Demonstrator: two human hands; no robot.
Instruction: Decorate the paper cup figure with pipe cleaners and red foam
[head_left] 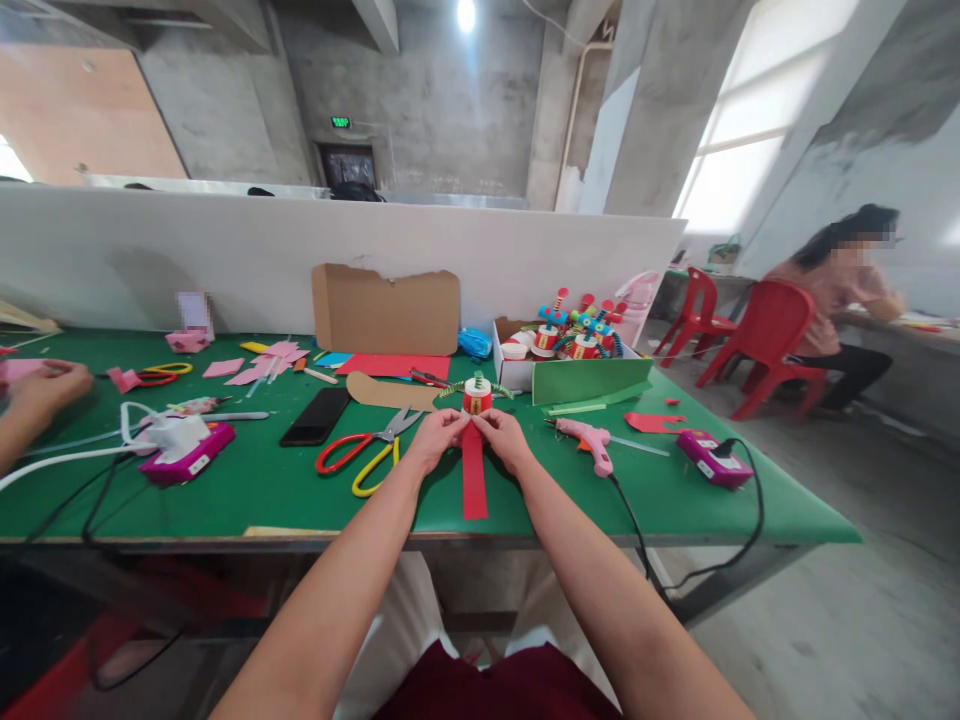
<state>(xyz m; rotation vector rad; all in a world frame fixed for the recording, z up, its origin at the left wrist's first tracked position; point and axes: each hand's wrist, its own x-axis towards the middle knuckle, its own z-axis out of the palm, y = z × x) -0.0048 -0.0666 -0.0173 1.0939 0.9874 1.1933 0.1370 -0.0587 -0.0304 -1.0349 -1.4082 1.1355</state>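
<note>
On the green table [285,492], left hand [438,438] and right hand [504,438] pinch a red strip [474,478] at its far end, just before the cup [477,399]; uneven finger pressure could skew or crease it.

A dark maroon top [495,685] meets pale cream trousers [401,625] below.

Green-topped table [296,507]
Red-and-yellow-handled metal scissors [391,428]; rectangular black phone [315,417] to their left; pink pistol-shaped glue gun [592,440] to their right.
</note>
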